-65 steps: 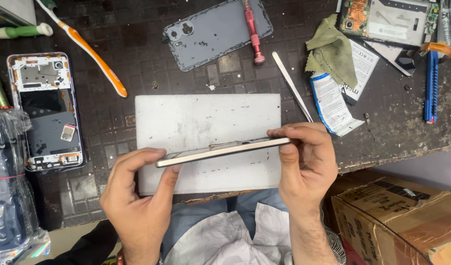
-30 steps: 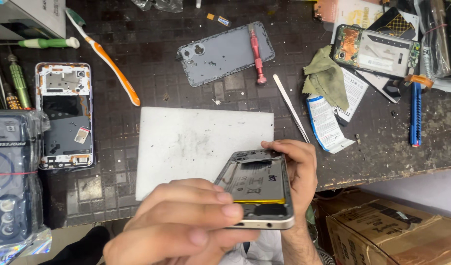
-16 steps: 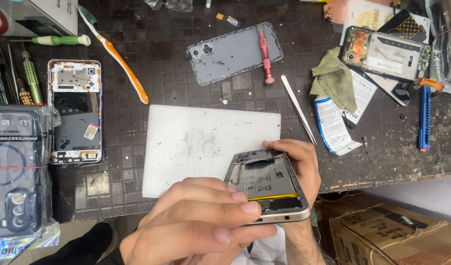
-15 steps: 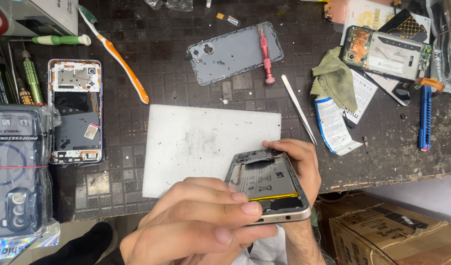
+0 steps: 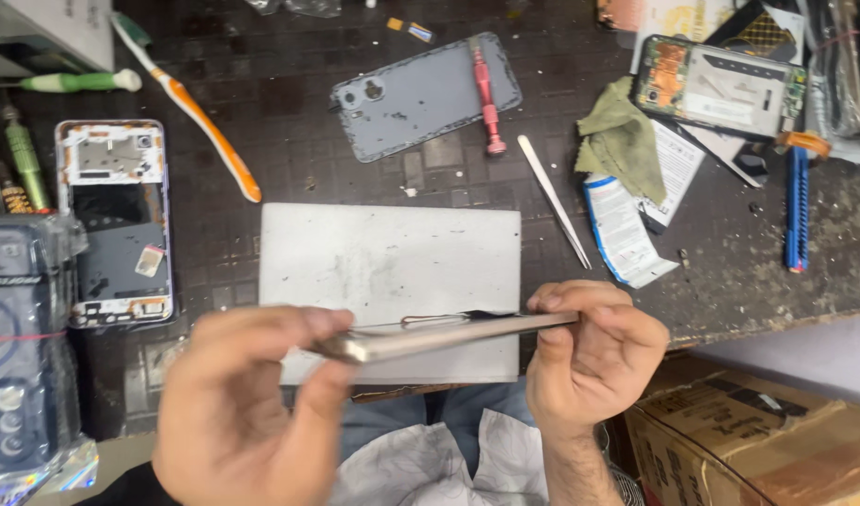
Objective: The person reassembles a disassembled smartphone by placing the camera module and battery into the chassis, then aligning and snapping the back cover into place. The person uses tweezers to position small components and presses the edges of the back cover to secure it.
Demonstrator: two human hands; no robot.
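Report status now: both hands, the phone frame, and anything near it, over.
Left hand and right hand pinch opposite ends of phone frame. Frame edge-on, level, above grey mat. Nothing between hands; tweezers lie apart.

A grey phone back cover (image 5: 421,96) lies at twelve o'clock, a red screwdriver (image 5: 484,94) across it. An orange-and-white toothbrush (image 5: 191,108) sits at ten o'clock, an olive cloth (image 5: 627,141) at two.

Glossy metal phone frame (image 5: 449,335), matt grey mat (image 5: 392,262)
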